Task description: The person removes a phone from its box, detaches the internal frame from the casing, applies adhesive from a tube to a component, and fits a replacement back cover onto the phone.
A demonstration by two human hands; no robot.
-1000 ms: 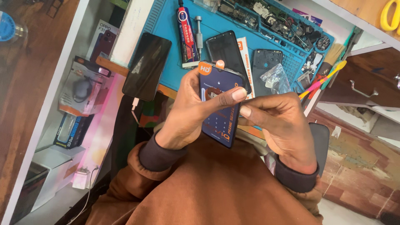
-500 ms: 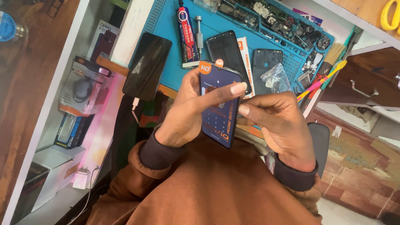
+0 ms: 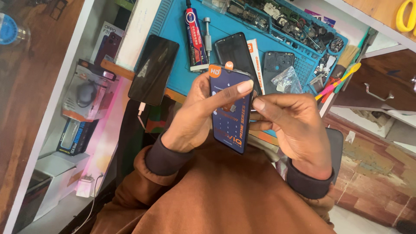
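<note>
Hands (image 3: 242,117) around dark-blue flat packet (image 3: 230,115)

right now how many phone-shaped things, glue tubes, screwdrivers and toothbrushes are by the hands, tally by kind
Phone-shaped things: 4 (dark printed pack in left hand and right hand, black phone, dark screen panel, back cover)
Glue tubes: 1
Screwdrivers: 1
Toothbrushes: 1
Total: 7
</note>
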